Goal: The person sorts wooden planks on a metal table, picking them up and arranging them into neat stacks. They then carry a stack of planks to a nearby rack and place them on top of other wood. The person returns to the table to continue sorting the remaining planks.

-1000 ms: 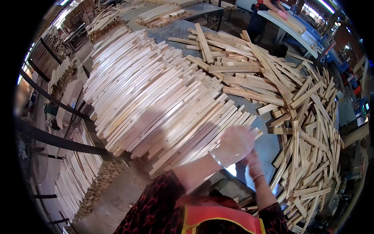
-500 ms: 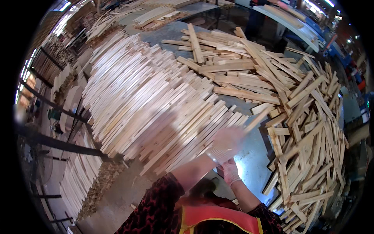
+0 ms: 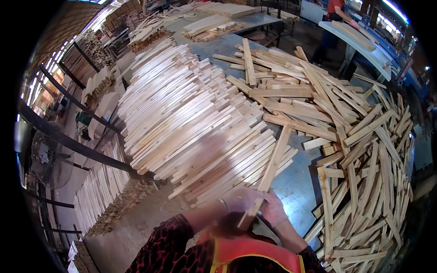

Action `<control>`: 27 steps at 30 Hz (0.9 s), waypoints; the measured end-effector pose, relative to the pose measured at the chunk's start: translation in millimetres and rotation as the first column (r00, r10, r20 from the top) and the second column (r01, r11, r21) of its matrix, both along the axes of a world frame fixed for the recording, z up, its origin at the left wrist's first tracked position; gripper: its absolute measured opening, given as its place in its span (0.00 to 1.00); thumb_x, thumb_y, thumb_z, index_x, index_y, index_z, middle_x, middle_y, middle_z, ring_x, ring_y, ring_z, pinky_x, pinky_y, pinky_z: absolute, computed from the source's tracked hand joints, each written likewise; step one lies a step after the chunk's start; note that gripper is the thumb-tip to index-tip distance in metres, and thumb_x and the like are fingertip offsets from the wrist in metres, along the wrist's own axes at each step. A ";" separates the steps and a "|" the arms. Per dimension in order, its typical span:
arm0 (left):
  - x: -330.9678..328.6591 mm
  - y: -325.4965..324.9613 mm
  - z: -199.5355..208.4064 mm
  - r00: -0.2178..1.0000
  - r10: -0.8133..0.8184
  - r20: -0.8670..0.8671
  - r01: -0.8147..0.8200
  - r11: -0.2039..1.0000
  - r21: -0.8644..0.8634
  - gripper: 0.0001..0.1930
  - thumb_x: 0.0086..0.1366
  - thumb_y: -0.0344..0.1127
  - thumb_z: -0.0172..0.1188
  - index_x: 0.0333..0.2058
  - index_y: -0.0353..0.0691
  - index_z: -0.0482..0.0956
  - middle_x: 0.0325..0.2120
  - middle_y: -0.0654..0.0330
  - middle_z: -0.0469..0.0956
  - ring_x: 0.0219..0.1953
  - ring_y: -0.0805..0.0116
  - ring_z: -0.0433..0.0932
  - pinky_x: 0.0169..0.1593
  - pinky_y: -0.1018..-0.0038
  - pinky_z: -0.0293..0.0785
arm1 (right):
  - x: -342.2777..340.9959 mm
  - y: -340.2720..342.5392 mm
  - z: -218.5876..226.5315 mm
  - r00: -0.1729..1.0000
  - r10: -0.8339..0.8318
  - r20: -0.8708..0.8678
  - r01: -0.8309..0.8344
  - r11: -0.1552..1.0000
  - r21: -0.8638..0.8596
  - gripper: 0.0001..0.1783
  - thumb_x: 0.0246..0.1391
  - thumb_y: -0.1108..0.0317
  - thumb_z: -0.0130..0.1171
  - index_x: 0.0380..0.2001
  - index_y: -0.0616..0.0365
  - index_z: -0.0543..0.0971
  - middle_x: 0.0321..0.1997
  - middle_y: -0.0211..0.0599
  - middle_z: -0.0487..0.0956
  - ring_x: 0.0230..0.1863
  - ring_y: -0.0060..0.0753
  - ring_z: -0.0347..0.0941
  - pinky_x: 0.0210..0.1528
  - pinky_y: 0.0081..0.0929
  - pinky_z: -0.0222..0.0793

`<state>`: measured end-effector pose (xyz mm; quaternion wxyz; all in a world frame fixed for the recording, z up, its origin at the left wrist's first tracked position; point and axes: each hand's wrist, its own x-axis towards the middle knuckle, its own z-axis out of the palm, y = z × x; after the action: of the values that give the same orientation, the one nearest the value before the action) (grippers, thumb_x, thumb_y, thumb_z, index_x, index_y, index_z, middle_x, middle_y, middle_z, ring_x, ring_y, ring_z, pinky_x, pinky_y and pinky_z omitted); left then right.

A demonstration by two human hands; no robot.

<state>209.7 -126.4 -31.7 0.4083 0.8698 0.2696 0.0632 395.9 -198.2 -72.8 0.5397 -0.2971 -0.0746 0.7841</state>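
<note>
A wooden strip (image 3: 276, 160) is held in front of me, its far end over the edge of the neat rows and its near end close to my body. My left hand (image 3: 241, 199), pale-gloved and a little blurred, grips it from the left near the lower end. From the right, my right hand (image 3: 274, 211), also gloved, closes on the same part. Its fingers are partly hidden by the strip. Left of the hands, many pale strips (image 3: 182, 113) lie side by side in layered rows on the metal table (image 3: 298, 179).
A jumbled heap of strips (image 3: 364, 182) covers the table's right side and far right. A dark curved rail (image 3: 86, 148) runs along the left, with a stack of strips (image 3: 102, 195) and a fan (image 3: 48, 157) beyond. At far right a person (image 3: 336, 11) stands by a white bench (image 3: 359, 38).
My left hand has drawn back toward my body, bringing the strip from beside the heap to my right hand. The strip now points away from me. The view has shifted slightly.
</note>
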 end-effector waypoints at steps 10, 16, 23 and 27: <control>-58.8 14.3 38.9 0.761 0.619 -0.193 -0.553 0.775 0.307 0.19 0.62 0.42 0.68 0.48 0.38 0.80 0.42 0.51 0.81 0.50 0.51 0.80 0.57 0.54 0.72 | -50.9 -4.8 27.6 0.750 -0.035 0.661 0.017 0.999 0.034 0.35 0.66 0.69 0.61 0.72 0.60 0.61 0.38 0.33 0.79 0.38 0.26 0.76 0.45 0.24 0.75; -152.1 7.4 33.0 0.712 0.550 -0.436 -0.309 0.803 0.509 0.38 0.68 0.46 0.58 0.74 0.44 0.60 0.67 0.42 0.69 0.68 0.50 0.72 0.65 0.48 0.68 | -48.2 4.1 -17.5 0.718 0.176 0.674 0.067 0.946 -0.318 0.43 0.60 0.67 0.67 0.73 0.54 0.57 0.43 0.36 0.80 0.34 0.31 0.78 0.31 0.30 0.78; -219.6 66.6 101.3 0.758 0.438 -0.484 -0.221 0.870 0.441 0.28 0.72 0.41 0.58 0.67 0.37 0.70 0.46 0.54 0.84 0.43 0.62 0.83 0.41 0.68 0.80 | -88.3 1.5 -6.8 0.610 0.030 0.792 0.079 0.992 -0.098 0.47 0.54 0.69 0.67 0.73 0.55 0.57 0.62 0.43 0.78 0.55 0.41 0.79 0.50 0.40 0.80; -324.8 143.7 108.3 0.710 0.701 -0.065 -0.499 0.566 0.657 0.30 0.67 0.35 0.58 0.67 0.36 0.71 0.41 0.49 0.83 0.41 0.53 0.82 0.42 0.61 0.79 | -94.8 -1.7 -19.6 0.386 0.147 0.911 0.053 0.982 -0.182 0.45 0.55 0.56 0.66 0.70 0.64 0.62 0.59 0.56 0.81 0.59 0.54 0.79 0.61 0.41 0.75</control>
<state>-115.1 17.3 76.7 0.0173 0.8018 0.5807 0.1399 301.0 -199.9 -92.4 0.3561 -0.7265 -0.2977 0.5066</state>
